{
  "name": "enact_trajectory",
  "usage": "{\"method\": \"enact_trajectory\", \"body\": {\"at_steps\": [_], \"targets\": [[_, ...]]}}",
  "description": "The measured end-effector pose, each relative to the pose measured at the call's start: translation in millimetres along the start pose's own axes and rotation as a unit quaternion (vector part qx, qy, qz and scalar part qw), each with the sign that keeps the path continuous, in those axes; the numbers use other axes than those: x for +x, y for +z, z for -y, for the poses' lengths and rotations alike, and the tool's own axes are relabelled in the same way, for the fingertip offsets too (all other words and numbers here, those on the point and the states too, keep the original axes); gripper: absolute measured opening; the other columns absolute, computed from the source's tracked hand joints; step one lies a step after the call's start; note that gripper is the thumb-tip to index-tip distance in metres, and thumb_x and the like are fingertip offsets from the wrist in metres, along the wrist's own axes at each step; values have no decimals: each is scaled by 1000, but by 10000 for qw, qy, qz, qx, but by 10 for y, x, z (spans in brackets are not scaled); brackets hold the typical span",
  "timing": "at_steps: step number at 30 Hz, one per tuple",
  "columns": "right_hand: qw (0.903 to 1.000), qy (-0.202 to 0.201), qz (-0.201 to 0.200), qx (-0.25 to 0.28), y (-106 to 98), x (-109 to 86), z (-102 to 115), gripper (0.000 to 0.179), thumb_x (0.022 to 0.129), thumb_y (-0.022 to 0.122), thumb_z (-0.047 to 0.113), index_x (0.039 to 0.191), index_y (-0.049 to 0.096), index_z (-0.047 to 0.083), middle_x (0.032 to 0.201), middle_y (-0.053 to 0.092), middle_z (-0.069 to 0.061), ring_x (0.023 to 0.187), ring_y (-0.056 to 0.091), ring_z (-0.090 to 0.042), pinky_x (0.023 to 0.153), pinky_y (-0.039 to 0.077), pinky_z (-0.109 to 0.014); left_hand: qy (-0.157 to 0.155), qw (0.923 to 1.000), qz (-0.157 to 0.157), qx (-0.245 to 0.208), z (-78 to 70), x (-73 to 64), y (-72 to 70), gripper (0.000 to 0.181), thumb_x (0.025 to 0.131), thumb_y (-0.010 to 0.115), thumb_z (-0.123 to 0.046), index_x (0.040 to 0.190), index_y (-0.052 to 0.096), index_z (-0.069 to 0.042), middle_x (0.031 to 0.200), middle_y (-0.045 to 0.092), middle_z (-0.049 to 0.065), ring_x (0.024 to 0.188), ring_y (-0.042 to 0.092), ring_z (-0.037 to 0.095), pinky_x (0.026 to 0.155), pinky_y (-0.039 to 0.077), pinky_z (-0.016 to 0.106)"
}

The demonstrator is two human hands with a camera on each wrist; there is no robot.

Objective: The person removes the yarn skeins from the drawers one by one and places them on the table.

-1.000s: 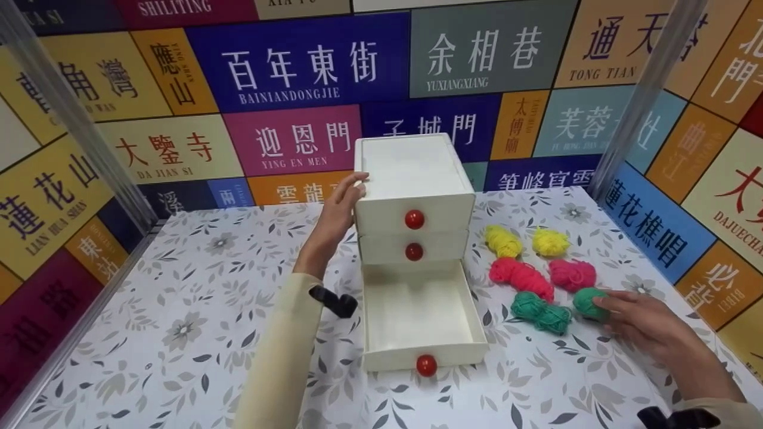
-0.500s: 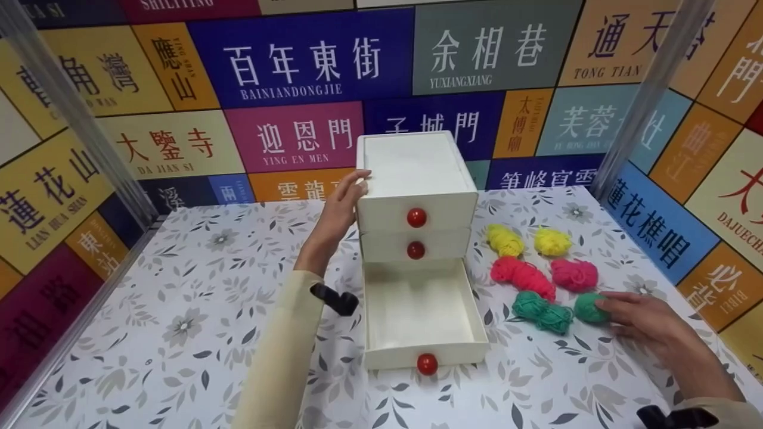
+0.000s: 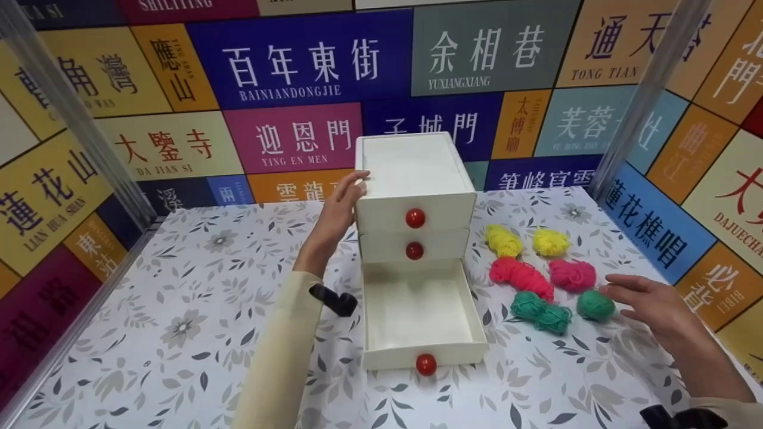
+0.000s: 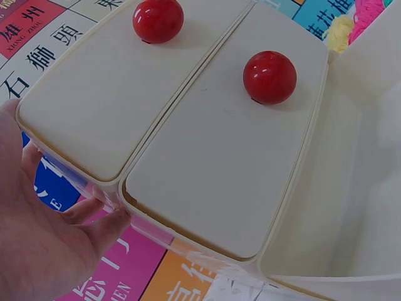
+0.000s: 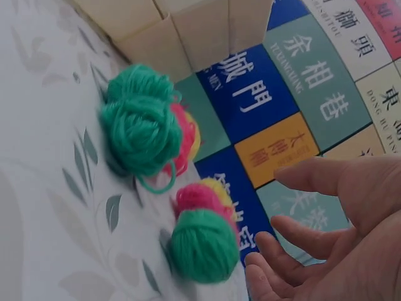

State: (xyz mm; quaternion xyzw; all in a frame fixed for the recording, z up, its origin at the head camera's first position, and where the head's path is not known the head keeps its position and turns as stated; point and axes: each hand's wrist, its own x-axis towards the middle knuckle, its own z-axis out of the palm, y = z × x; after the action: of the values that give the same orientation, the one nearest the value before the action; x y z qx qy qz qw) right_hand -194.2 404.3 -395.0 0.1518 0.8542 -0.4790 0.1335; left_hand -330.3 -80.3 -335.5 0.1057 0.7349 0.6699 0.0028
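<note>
A small white drawer cabinet (image 3: 414, 164) with red round knobs stands on the table, its bottom drawer (image 3: 426, 310) pulled out with nothing inside. My left hand (image 3: 337, 208) rests against the cabinet's upper left side, fingertips at the top edge; the left wrist view shows thumb and fingers touching that side. To the right lie yarn bundles: two yellow, a red-pink one, a magenta one, a long green skein (image 3: 541, 312) and a round green yarn ball (image 3: 596, 306). Right beside this ball, my right hand (image 3: 656, 310) has its fingers spread, holding nothing; the right wrist view (image 5: 326, 238) shows them apart from the yarn.
The table (image 3: 179, 357) wears a white cloth with grey leaves and flowers. Behind it stands a wall (image 3: 298, 59) of coloured panels with lettering. Clear corner posts (image 3: 632, 101) rise at both sides. Black camera straps sit on both wrists.
The right hand has let go of the round green yarn ball and drawn back to the right, its fingers opening. The ball sits on the cloth. The left hand has stayed put.
</note>
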Motion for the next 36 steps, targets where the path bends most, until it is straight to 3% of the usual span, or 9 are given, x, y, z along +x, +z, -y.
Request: {"method": "enact_trajectory", "body": {"at_steps": [2, 5, 6, 9, 13, 19, 22, 27, 36], "targets": [[9998, -151, -47, -132, 37, -38, 59, 82, 96, 56, 56, 155, 31, 4, 163, 22, -24, 137, 38, -35, 96, 53, -31, -53, 10000, -25, 50, 2, -3, -4, 41, 105, 44, -35, 145, 48, -25, 158, 38, 3, 140, 43, 26, 118, 35, 52], [9989, -448, -115, -104, 109, -90, 152, 80, 95, 59, 56, 152, 38, 5, 143, 52, -9, 119, 53, -11, 89, 53, -23, -73, 9999, -76, 78, -5, -1, -6, 40, 105, 44, -35, 144, 49, -26, 157, 39, 3, 141, 42, 26, 118, 35, 53], [9984, -544, -113, -75, 132, -110, 183, 78, 95, 60, 56, 151, 40, 6, 136, 57, -1, 113, 55, -4, 89, 53, -22, -75, 9999, -82, 88, -7, 1, -3, 40, 105, 44, -36, 144, 50, -27, 157, 39, 2, 141, 42, 25, 118, 35, 53], [9974, -714, -48, -40, 214, -181, 287, 75, 94, 59, 57, 150, 43, 9, 135, 57, 2, 112, 55, -1, 91, 52, -22, -54, 9999, -84, 110, -6, 7, 9, 39, 105, 44, -36, 143, 50, -27, 158, 38, 2, 142, 42, 25, 118, 35, 53], [9978, -656, 126, -23, 331, -284, 445, 72, 95, 56, 59, 150, 45, 16, 159, 35, -16, 132, 45, -24, 99, 48, -32, -52, 9999, -55, 138, 0, 7, 17, 40, 105, 43, -36, 143, 50, -27, 158, 38, 3, 141, 42, 27, 117, 35, 54], [9968, -703, 376, 80, 543, -383, 625, 70, 96, 54, 59, 151, 44, 17, 160, 35, -16, 134, 50, -30, 110, 44, -51, -9, 10000, -18, 85, -12, 21, 24, 40, 106, 43, -35, 144, 49, -25, 160, 35, 2, 141, 41, 27, 117, 35, 55], [9950, -860, 490, 136, 662, -415, 679, 71, 97, 54, 58, 151, 44, 12, 155, 44, -16, 127, 58, -24, 109, 47, -49, -11, 10000, -13, 58, -7, 24, 20, 40, 106, 43, -35, 144, 49, -25, 160, 35, 2, 141, 42, 27, 117, 36, 54], [9909, -1152, 578, 390, 859, -455, 752, 62, 99, 56, 50, 143, 52, 7, 138, 63, -7, 110, 64, -11, 92, 57, -29, 31, 10000, -37, -7, 6, 13, 9, 40, 106, 42, -32, 145, 49, -24, 159, 37, 4, 139, 44, 28, 115, 38, 53], [9769, -1311, 1328, 1038, 1110, -559, 812, 55, 103, 52, 42, 142, 53, 4, 122, 69, -6, 106, 67, -19, 85, 59, -32, 121, 9998, -54, -116, 7, -9, 9, 41, 106, 43, -30, 145, 49, -21, 156, 41, 7, 132, 49, 28, 111, 43, 50]]}}
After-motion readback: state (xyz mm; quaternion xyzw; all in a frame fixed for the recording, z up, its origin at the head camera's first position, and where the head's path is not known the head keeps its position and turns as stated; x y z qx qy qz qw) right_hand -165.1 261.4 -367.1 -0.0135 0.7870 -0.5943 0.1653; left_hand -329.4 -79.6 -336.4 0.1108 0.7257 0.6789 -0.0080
